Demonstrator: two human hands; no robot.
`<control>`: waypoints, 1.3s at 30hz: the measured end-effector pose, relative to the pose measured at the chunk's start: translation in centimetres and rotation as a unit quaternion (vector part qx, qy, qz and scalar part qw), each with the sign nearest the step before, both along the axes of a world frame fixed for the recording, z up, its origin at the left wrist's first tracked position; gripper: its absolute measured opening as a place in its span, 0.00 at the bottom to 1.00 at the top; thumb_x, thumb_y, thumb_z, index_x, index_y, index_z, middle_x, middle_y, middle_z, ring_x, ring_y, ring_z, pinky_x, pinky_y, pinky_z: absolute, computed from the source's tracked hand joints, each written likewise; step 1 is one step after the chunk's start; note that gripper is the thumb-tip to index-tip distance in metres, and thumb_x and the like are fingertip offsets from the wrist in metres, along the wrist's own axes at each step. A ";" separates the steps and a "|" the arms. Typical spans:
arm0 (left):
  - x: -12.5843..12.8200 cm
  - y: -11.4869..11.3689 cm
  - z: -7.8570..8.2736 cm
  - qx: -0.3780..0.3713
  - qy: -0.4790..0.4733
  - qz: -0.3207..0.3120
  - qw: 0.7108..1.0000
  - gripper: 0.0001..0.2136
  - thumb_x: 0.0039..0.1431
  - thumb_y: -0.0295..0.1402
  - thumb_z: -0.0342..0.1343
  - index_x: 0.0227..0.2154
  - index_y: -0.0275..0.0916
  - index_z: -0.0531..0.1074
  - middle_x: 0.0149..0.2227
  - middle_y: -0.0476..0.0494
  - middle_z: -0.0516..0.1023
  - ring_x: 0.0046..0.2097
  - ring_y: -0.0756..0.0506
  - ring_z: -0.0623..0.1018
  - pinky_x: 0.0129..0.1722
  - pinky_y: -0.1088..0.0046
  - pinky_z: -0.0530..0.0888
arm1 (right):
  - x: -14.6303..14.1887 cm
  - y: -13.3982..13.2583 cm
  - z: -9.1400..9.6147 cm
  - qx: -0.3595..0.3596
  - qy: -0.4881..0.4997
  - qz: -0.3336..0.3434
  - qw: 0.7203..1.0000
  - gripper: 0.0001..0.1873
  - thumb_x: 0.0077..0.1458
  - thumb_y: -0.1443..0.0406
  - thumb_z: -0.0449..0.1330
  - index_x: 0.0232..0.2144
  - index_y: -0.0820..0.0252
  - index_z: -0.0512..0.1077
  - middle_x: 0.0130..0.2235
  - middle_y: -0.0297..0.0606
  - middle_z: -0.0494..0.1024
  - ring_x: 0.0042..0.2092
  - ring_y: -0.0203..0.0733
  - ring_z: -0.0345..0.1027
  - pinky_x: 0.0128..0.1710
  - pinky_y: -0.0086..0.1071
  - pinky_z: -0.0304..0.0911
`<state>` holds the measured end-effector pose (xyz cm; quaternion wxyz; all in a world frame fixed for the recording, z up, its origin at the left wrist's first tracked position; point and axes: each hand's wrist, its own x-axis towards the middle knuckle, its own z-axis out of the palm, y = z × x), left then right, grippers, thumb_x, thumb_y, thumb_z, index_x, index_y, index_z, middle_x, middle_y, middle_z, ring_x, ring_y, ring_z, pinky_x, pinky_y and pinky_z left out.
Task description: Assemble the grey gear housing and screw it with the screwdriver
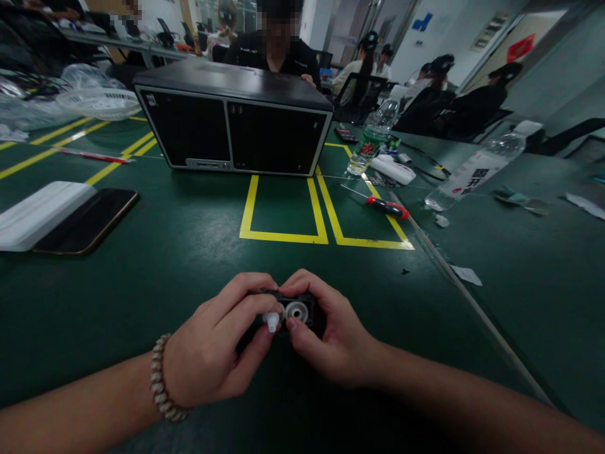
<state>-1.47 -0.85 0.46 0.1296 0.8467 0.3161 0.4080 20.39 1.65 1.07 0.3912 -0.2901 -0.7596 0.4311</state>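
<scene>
- Head view: both hands met close to the near edge of the bench, around its middle.
- The left hand, a bead bracelet on its wrist, and the right hand each pinched a small black part between thumb and fingers, holding it just above the green surface.
- A white peg on the part touched the left thumb.
- A black computer case stood toward the far edge, and a red-handled screwdriver lay to its right.
- A phone lay near the left edge.
</scene>
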 end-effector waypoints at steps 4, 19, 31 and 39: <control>0.0 0.2 0.2 -0.016 -0.003 -0.010 1.000 0.12 0.64 0.18 0.56 0.49 0.32 0.71 0.52 0.32 0.72 0.55 0.42 0.75 0.52 0.68 0.79 | 0.1 -0.1 -0.1 -0.021 -0.004 -0.004 1.000 0.16 0.59 0.68 0.62 0.50 0.57 0.70 0.43 0.39 0.74 0.38 0.42 0.70 0.36 0.35 0.69; 0.2 0.8 0.4 -0.040 -0.018 -0.032 0.999 0.14 0.63 0.18 0.56 0.49 0.34 0.72 0.51 0.35 0.72 0.53 0.42 0.74 0.50 0.67 0.79 | 0.3 0.0 -0.4 -0.302 0.088 0.032 0.949 0.13 0.66 0.61 0.63 0.50 0.56 0.68 0.33 0.32 0.75 0.26 0.34 0.71 0.22 0.25 0.68; 0.1 0.9 0.3 -0.089 0.002 -0.057 0.994 0.21 0.63 0.23 0.60 0.58 0.38 0.70 0.55 0.36 0.67 0.53 0.41 0.75 0.51 0.63 0.80 | 0.4 0.7 -0.9 -0.359 0.158 0.049 0.918 0.11 0.68 0.61 0.57 0.50 0.57 0.69 0.38 0.34 0.76 0.26 0.33 0.73 0.20 0.24 0.68; 0.1 0.7 0.2 -0.070 -0.010 -0.047 0.996 0.19 0.63 0.23 0.61 0.57 0.36 0.71 0.54 0.36 0.70 0.54 0.43 0.76 0.51 0.68 0.80 | 0.5 0.8 -1.1 -0.374 0.143 0.046 0.915 0.11 0.68 0.61 0.56 0.49 0.57 0.71 0.35 0.34 0.76 0.25 0.33 0.72 0.19 0.23 0.67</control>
